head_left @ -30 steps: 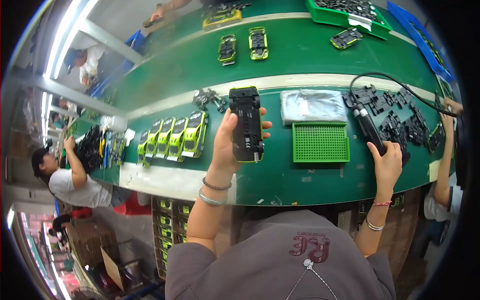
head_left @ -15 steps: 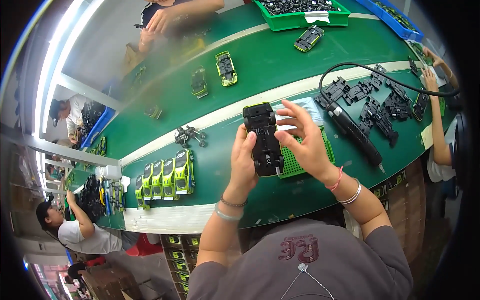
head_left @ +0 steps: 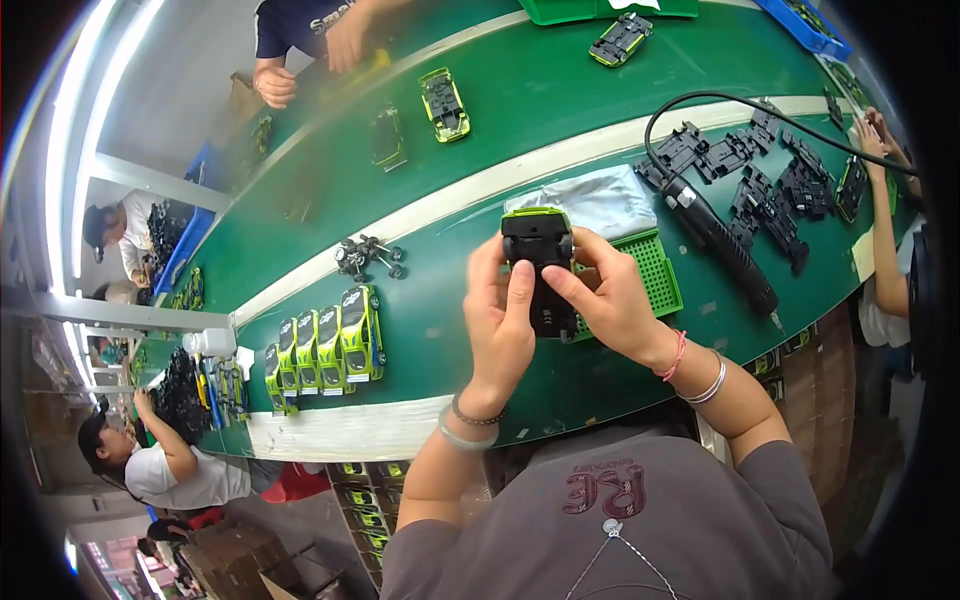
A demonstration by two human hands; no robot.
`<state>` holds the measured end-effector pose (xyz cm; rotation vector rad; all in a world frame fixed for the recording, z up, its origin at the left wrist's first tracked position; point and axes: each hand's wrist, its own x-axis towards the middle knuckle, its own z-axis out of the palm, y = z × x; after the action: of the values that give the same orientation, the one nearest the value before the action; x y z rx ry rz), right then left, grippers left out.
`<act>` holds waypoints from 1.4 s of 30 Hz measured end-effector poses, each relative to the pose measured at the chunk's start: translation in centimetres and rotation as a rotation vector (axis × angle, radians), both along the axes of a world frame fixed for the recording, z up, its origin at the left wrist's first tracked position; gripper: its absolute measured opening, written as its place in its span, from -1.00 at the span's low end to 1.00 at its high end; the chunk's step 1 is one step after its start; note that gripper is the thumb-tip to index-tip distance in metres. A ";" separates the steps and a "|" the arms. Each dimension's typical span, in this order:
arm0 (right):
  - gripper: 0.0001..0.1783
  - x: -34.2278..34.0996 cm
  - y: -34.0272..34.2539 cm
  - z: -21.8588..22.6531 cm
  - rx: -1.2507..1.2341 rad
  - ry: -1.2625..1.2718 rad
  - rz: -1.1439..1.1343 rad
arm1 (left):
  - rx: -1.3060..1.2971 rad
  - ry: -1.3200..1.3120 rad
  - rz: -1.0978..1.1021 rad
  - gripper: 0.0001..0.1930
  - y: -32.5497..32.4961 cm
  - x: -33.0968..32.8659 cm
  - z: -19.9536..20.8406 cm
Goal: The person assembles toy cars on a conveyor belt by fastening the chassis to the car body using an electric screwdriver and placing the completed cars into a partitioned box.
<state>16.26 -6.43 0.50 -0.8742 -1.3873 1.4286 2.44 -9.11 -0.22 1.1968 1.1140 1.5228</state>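
Between my two hands is a toy car [head_left: 536, 240], its black underside turned up and a yellow-green edge showing at the far end. My left hand [head_left: 499, 318] grips its left side, thumb on the underside. On the other side my right hand [head_left: 612, 300] holds it, its thumb also pressed on the black base. Just beyond the right hand sits a green perforated basket [head_left: 655, 272], with a pale blue cloth [head_left: 605, 200] behind it. A black electric screwdriver [head_left: 720, 245] with a cable lies to the right.
Several finished-looking green toy cars [head_left: 360, 335] stand in a row at left, with black wheel-and-axle parts [head_left: 368, 258] beyond. Black chassis plates [head_left: 765, 205] are scattered at right. Upturned cars [head_left: 444, 105] lie on the far green surface. Other people work around the table.
My right hand has closed from loosely spread fingers onto the toy car. The car has tilted, and both thumbs now press on its underside. The view has shifted slightly.
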 end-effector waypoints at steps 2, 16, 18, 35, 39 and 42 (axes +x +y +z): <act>-0.57 -0.1 0.0 -0.5 0.134 -0.018 -0.037 | 0.115 0.240 0.244 -0.65 0.0 -0.3 -0.4; -0.50 0.3 -0.6 -0.3 0.378 -0.328 -0.088 | 0.386 0.695 0.369 -0.88 0.2 -1.0 0.5; -0.50 0.5 -0.4 -0.2 0.399 -0.337 -0.097 | 0.387 0.734 0.346 -0.87 0.4 -1.2 0.4; -0.46 1.1 0.9 -0.8 0.558 -0.261 -0.330 | -0.025 0.078 -0.048 -0.56 -1.3 1.0 0.4; -0.60 0.4 0.6 -1.0 0.604 -0.221 -0.360 | 0.044 0.207 0.033 -0.53 -1.6 1.3 -0.3; -0.62 0.4 0.5 -1.3 0.594 -0.241 -0.347 | 0.033 0.305 0.048 -0.52 -1.4 1.1 -0.2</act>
<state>16.66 -5.93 -0.81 -0.8495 -1.6226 0.6064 3.56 -10.51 -0.40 1.4700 1.3277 1.4300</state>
